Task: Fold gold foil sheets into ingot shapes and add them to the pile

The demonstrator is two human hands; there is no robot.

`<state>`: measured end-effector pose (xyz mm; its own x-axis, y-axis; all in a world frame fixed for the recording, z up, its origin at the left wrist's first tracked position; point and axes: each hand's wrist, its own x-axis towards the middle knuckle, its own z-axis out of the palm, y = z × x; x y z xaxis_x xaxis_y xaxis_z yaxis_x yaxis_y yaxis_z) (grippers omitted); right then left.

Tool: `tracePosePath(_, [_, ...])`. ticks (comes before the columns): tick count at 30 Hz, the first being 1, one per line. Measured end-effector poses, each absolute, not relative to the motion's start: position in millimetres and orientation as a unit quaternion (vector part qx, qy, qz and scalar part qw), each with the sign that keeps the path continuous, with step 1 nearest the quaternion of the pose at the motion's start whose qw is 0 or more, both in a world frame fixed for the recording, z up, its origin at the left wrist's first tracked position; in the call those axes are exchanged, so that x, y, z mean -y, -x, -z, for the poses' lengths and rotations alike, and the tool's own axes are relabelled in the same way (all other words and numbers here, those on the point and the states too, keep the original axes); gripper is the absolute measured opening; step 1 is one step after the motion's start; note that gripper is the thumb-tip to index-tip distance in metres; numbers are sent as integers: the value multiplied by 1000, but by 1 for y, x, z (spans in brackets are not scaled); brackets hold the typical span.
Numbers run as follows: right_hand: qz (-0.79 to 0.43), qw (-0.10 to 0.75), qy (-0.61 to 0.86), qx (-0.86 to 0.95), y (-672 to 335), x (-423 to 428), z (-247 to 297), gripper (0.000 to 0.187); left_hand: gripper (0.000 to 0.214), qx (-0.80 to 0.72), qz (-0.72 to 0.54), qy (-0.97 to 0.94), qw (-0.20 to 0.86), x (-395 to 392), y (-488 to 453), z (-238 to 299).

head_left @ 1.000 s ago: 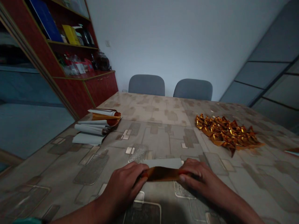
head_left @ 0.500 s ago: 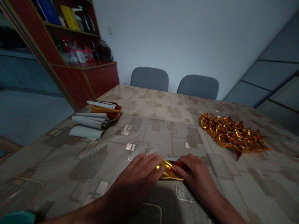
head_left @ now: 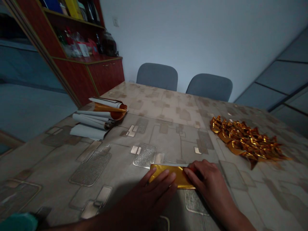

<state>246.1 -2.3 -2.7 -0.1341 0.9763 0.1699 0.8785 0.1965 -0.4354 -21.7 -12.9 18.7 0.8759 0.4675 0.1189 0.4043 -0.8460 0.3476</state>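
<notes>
- The right hand's (head_left: 210, 179) grip is closed, thumb against fingers — it pinches the right end of a folded gold strip (head_left: 184, 177).
- The left hand (head_left: 155, 194) is open, palm down, its fingers spread; the fingertips rest on the left part of the strip without closing around it.
- The strip lies flat between the two hands at the near side of the surface (head_left: 170, 144), shiny face up, a thin pale edge showing along its far side.
- The surface has a pattern of beige, brown and silvery rectangles.
- Farther off to the right, well apart from the right hand, sits a cluster of pointed, crumpled-looking gold pieces (head_left: 247, 140), packed close together.
- Across to the left lies a pile of curled sheets (head_left: 92, 118), pale on one face and gold on the other.
- At the bottom left corner is something teal (head_left: 20, 221) — too cut off to make out.
- Beyond the far edge stand two grey chairs (head_left: 157, 77), side by side before a plain wall (head_left: 192, 32).
- A reddish cabinet (head_left: 107, 75) stands at the far left, with a dark jar (head_left: 109, 45) on its ledge.
</notes>
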Motion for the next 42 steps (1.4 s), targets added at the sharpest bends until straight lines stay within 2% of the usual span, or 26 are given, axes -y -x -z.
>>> tracePosePath(8, [-62, 209, 629, 746, -245, 2, 9, 60, 76, -236, -69, -957, 152, 11, 17, -14])
tracePosePath(23, [40, 177, 628, 757, -240, 0, 7, 69, 83, -241, -52, -950, 190, 11, 16, 0])
tracePosePath(29, [80, 168, 626, 757, -237, -1, 7, 64, 89, -235, -62, -950, 194, 10, 15, 10])
tracePosePath(35, [66, 144, 647, 746, -238, -3, 10, 40, 95, -243, -63, -946, 206, 11, 12, 15])
tracePosePath(38, [52, 192, 651, 732, -247, -1, 3, 33, 94, -245, -55, -945, 210, 6, 13, 8])
tracePosePath(42, [112, 284, 579, 756, -246, 20, -15, 30, 93, -207, -22, -956, 208, -9, 20, -4])
